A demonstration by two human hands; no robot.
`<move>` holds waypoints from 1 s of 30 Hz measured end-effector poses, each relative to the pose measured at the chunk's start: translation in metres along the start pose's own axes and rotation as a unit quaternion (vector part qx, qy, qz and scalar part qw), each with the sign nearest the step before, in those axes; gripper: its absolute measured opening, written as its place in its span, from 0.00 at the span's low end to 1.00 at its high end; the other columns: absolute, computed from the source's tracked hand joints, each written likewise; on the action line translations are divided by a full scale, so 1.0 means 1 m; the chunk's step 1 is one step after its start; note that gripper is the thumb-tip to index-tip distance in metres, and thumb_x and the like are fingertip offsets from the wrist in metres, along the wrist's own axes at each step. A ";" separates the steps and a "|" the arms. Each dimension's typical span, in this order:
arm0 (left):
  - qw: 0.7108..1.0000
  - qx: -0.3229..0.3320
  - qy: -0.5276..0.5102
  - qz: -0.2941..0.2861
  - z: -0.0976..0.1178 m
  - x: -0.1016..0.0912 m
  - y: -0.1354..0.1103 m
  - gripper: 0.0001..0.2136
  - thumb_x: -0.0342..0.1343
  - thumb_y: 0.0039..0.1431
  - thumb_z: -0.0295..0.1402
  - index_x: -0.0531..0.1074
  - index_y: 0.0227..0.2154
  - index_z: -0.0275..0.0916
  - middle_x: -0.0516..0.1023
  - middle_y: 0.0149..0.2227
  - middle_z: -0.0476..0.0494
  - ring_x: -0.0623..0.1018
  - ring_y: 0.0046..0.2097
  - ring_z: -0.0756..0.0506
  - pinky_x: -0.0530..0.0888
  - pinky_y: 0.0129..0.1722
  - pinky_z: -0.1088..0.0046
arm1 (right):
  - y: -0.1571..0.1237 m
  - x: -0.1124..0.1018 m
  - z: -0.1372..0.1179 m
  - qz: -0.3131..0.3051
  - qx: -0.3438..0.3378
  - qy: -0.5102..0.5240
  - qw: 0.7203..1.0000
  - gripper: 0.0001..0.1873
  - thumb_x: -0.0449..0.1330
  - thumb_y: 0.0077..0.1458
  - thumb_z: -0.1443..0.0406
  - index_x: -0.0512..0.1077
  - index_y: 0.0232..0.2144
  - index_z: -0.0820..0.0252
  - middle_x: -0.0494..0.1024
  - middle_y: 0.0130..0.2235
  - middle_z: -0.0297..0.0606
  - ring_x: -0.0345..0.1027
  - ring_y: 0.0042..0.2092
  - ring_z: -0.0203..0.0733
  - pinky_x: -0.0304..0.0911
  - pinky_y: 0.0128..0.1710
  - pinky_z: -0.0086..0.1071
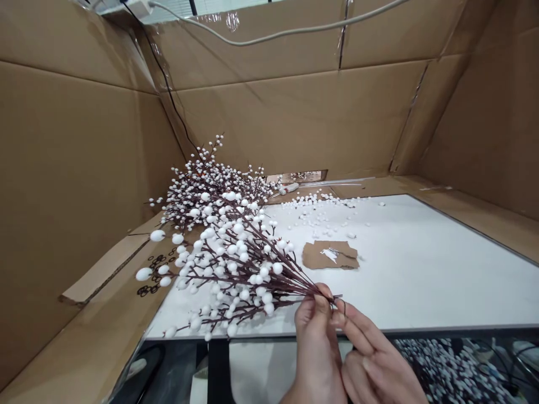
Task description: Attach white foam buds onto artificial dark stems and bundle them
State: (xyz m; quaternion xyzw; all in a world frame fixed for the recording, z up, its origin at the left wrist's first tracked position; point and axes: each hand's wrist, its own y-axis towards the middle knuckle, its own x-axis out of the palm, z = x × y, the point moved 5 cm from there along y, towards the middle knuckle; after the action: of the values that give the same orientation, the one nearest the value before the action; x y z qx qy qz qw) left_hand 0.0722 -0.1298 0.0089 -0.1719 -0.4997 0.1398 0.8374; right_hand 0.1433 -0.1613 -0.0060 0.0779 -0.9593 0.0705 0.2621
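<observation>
A large bundle of artificial berry branches [227,258] with dark reddish-brown stems and round white berries fans out to the left across the white board [425,269]. My left hand [315,342] pinches the gathered stem ends between thumb and fingers. My right hand [370,365] presses against it, its fingertips at the same stem ends. A thin dark wire [343,306] curls from the stems by my fingertips. The fingers hide part of the gathered stems.
Loose white berries [320,210] lie scattered at the board's far side, near a torn cardboard scrap [330,255]. Cardboard walls [71,185] surround the board. A grey cable [273,39] runs along the top. Below the front edge, a pile of berries [446,370] shows.
</observation>
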 end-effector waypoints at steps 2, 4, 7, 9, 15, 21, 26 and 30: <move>1.000 0.010 0.006 0.009 0.000 -0.003 0.002 0.18 0.70 0.24 0.39 0.70 0.19 0.36 0.66 0.20 0.53 0.66 0.24 0.55 0.64 0.26 0.81 | 0.001 0.002 0.002 0.003 -0.019 -0.017 1.000 0.22 0.59 0.46 0.57 0.68 0.47 0.48 0.73 0.46 0.46 0.50 0.15 0.25 0.57 0.15 0.27; 0.999 0.027 0.018 0.010 0.000 -0.007 0.005 0.16 0.69 0.26 0.37 0.71 0.19 0.36 0.65 0.19 0.54 0.65 0.22 0.56 0.63 0.25 0.82 | 0.003 0.003 0.000 0.012 -0.043 -0.081 0.996 0.21 0.56 0.49 0.56 0.68 0.47 0.49 0.74 0.46 0.45 0.60 0.18 0.31 0.62 0.18 0.28; 0.997 0.071 0.038 -0.015 0.002 -0.012 0.008 0.14 0.67 0.32 0.38 0.71 0.21 0.36 0.59 0.15 0.57 0.60 0.19 0.57 0.59 0.20 0.83 | 0.006 0.003 -0.009 0.044 -0.081 -0.230 0.969 0.17 0.55 0.51 0.55 0.71 0.43 0.52 0.76 0.43 0.43 0.72 0.31 0.40 0.69 0.28 0.27; 0.992 0.105 0.056 -0.043 0.005 -0.013 0.007 0.13 0.66 0.35 0.39 0.72 0.22 0.37 0.60 0.16 0.56 0.59 0.19 0.57 0.58 0.20 0.83 | 0.005 0.003 -0.020 0.053 -0.133 -0.338 0.930 0.15 0.54 0.52 0.57 0.72 0.41 0.53 0.78 0.41 0.41 0.73 0.37 0.42 0.69 0.33 0.26; 0.978 0.104 0.106 -0.150 0.011 -0.006 0.001 0.08 0.63 0.42 0.37 0.73 0.22 0.37 0.71 0.31 0.49 0.67 0.25 0.55 0.64 0.25 0.80 | -0.009 0.011 -0.046 0.039 -0.386 -0.537 0.749 0.12 0.50 0.56 0.61 0.69 0.41 0.52 0.80 0.36 0.35 0.74 0.34 0.39 0.69 0.32 0.22; 0.978 0.041 0.101 -0.177 0.011 0.000 -0.003 0.08 0.60 0.45 0.36 0.75 0.23 0.37 0.72 0.34 0.46 0.70 0.32 0.51 0.67 0.33 0.77 | -0.012 0.023 -0.056 0.002 -0.492 -0.605 0.626 0.13 0.45 0.59 0.65 0.67 0.42 0.56 0.79 0.31 0.37 0.73 0.32 0.36 0.68 0.31 0.23; 0.985 0.030 0.106 -0.133 0.007 -0.001 -0.006 0.09 0.62 0.43 0.38 0.76 0.27 0.38 0.74 0.31 0.46 0.71 0.37 0.49 0.67 0.38 0.75 | -0.012 0.019 -0.049 0.005 -0.553 -0.651 0.520 0.16 0.49 0.54 0.70 0.66 0.45 0.62 0.79 0.34 0.41 0.72 0.36 0.41 0.67 0.38 0.32; 0.987 0.027 0.132 -0.082 0.005 -0.006 -0.005 0.13 0.61 0.44 0.40 0.76 0.30 0.36 0.74 0.31 0.44 0.71 0.38 0.47 0.68 0.40 0.74 | -0.007 0.013 -0.036 0.003 -0.555 -0.667 0.498 0.21 0.50 0.54 0.71 0.63 0.51 0.63 0.77 0.37 0.43 0.70 0.39 0.44 0.66 0.40 0.36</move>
State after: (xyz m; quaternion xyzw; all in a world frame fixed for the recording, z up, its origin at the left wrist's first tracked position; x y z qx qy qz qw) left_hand 0.0650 -0.1360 0.0088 -0.1247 -0.3930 0.0596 0.9091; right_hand 0.1512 -0.1633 0.0324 -0.0622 -0.6915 -0.5484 -0.4661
